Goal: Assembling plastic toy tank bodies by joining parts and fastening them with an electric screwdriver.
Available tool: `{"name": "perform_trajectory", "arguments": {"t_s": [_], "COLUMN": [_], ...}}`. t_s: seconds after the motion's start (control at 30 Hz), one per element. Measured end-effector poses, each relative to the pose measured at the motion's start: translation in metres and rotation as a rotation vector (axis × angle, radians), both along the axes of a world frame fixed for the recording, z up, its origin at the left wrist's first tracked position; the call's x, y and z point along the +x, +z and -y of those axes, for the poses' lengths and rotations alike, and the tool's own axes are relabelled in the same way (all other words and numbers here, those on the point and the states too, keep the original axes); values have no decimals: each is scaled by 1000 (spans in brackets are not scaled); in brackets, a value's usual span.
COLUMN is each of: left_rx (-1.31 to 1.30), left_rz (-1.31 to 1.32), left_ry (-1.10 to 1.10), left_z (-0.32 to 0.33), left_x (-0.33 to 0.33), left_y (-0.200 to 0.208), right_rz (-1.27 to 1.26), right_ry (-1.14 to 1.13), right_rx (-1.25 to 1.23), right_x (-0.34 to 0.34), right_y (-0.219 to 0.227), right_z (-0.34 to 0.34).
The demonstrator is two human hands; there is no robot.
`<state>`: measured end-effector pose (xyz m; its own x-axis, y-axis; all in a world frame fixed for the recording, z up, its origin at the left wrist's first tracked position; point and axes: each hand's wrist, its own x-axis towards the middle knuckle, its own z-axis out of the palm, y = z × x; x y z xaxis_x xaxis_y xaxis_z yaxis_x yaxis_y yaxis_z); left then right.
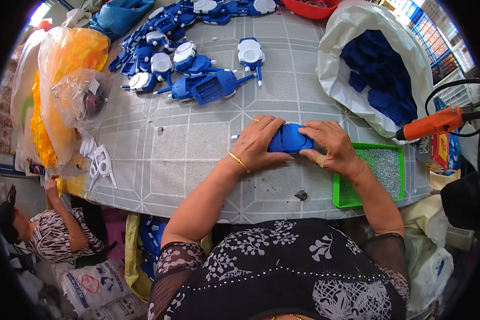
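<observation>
Between my two hands a blue plastic casing (289,138) lies on or just above the table, its flat panel side up. My left hand (258,140) grips its left end, fingers over the far edge and thumb along the near edge; a white tip pokes out past that hand. My right hand (330,144) pinches the casing's right end between fingers and thumb. Right beside my right wrist stands a green tray (348,201) of small silvery screws (383,166). What lies under the casing is hidden.
Blue-and-white plastic assemblies (184,58) are heaped at the far left. A white sack (330,80) of blue parts stands far right, near an orange electric screwdriver (432,124). White plastic pieces (102,166) and yellow-filled bags (64,96) lie left. Another person (58,229) sits at lower left.
</observation>
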<state>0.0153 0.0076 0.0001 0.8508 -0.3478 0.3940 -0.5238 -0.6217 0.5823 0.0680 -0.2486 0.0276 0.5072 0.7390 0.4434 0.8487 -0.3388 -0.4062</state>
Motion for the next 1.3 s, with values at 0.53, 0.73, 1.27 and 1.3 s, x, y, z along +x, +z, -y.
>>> {"name": "perform_trajectory", "arguments": {"t_s": [0.53, 0.73, 1.27, 1.3], "left_rx": [-26, 81, 142, 148], "left_rz": [42, 73, 40, 48], "left_ry": [-100, -70, -56, -51], "left_z": [9, 20, 29, 28], "left_x": [7, 0, 1, 2], "left_y": [2, 17, 9, 6], "right_rz": [-51, 9, -341, -345], "right_ry": [41, 80, -526, -511], "right_rx": [-15, -64, 1001, 963], "right_x": [8, 4, 7, 8], "right_y": [-21, -24, 61, 63], "right_z": [6, 1, 142, 140]}}
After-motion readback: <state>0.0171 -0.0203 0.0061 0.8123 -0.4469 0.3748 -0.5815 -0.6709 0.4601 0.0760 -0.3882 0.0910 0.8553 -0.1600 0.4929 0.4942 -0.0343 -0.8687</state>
